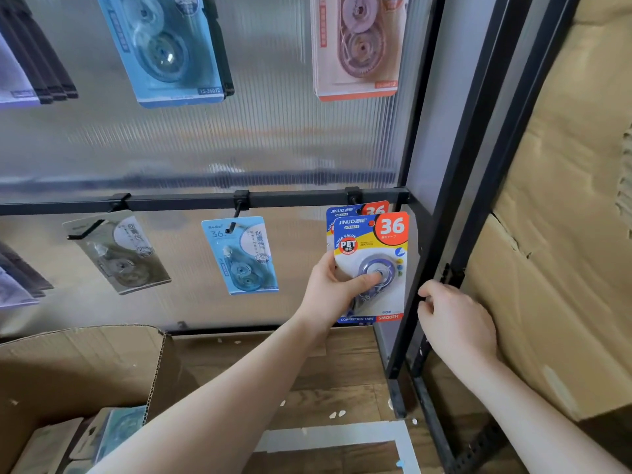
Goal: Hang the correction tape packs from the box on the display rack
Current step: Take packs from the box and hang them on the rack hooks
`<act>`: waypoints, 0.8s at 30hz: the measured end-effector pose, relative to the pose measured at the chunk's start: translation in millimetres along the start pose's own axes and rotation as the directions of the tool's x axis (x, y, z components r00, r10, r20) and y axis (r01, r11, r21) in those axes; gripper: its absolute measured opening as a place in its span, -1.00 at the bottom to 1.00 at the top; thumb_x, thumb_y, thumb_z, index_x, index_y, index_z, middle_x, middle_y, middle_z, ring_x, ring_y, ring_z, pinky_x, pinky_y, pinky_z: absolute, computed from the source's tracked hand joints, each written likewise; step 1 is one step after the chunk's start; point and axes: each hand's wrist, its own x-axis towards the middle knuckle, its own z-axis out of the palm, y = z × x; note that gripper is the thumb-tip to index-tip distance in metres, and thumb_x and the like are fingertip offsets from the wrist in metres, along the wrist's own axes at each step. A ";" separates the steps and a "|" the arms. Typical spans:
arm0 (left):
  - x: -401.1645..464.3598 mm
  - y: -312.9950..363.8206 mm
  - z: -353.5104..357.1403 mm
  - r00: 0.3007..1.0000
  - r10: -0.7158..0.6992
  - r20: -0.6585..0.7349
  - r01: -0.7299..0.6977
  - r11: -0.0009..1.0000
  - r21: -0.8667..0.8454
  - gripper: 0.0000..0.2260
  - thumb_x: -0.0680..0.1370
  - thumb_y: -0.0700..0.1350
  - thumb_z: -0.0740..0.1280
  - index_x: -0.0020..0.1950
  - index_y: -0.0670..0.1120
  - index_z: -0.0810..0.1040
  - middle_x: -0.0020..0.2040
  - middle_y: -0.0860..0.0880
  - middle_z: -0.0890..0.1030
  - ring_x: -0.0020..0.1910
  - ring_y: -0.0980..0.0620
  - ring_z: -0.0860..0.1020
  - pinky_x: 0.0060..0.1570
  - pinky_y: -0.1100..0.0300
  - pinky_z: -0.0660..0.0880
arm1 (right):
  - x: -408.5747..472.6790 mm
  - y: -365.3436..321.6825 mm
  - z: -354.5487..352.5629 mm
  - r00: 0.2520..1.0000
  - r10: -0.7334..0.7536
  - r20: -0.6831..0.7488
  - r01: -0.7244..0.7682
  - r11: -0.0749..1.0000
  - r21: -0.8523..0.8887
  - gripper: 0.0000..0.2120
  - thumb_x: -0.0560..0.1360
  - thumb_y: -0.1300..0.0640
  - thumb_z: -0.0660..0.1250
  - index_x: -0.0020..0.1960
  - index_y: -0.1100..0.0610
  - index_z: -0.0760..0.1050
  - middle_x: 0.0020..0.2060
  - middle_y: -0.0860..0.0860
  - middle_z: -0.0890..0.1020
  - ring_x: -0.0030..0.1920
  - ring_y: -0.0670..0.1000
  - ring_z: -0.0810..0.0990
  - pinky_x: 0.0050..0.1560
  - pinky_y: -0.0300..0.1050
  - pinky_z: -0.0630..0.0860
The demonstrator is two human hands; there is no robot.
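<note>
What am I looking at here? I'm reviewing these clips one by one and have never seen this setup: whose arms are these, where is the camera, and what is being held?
No machine here: a person wears a camera on the head, looking forward and down, so the two bare arms are their own. The left hand holds a blue and orange correction tape pack up by the rightmost hook of a black display rail, in front of an identical pack already there. The right hand, fingers curled, rests at the black rack frame; whether it has a grip on it is unclear. Grey and light blue packs hang from other hooks. Bottom left, an open cardboard box holds more packs.
</note>
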 end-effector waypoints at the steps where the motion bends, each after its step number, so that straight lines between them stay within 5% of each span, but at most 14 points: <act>1: 0.7 0.0 0.1 1.000 0.004 -0.002 -0.004 1.000 0.002 -0.67 0.44 -0.24 0.46 0.16 -0.13 0.46 0.01 0.00 0.68 -0.06 0.08 0.67 -0.20 0.25 0.58 | 0.1 -0.3 -0.5 1.000 -0.006 -0.001 0.006 1.000 -0.005 -0.78 0.60 0.10 0.17 0.21 0.03 0.45 0.07 -0.04 0.60 -0.07 -0.03 0.60 -0.29 -0.28 0.35; 10: 1.1 -8.1 1.0 0.989 0.119 -0.083 -0.119 0.993 0.012 -0.66 0.43 -0.26 0.48 0.17 -0.14 0.50 0.04 -0.02 0.68 0.00 0.03 0.66 -0.09 0.15 0.61 | -0.1 2.7 -1.3 1.000 -0.021 -0.001 0.021 1.000 -0.022 -0.79 0.59 0.10 0.18 0.20 0.04 0.46 0.07 -0.04 0.61 -0.05 -0.03 0.60 -0.24 -0.29 0.39; 13: 0.9 -11.1 3.8 0.991 0.114 -0.074 -0.114 0.993 -0.001 -0.67 0.44 -0.26 0.47 0.15 -0.13 0.49 0.03 0.00 0.68 -0.01 0.06 0.66 -0.14 0.21 0.59 | -1.3 2.3 -1.5 1.000 -0.028 0.009 0.028 0.999 -0.033 -0.79 0.60 0.09 0.18 0.20 0.03 0.45 0.07 -0.05 0.61 -0.06 -0.05 0.61 -0.19 -0.27 0.48; 24: 0.0 -23.0 7.1 1.000 0.010 -0.014 -0.009 0.999 0.047 -0.68 0.46 -0.17 0.47 0.14 -0.04 0.45 0.09 -0.02 0.66 0.07 0.01 0.64 0.09 -0.05 0.58 | -1.0 3.8 1.4 1.000 -0.006 0.024 0.007 0.999 -0.035 -0.85 0.58 0.11 0.17 0.10 0.03 0.46 -0.01 -0.03 0.60 -0.10 0.01 0.59 -0.17 -0.10 0.56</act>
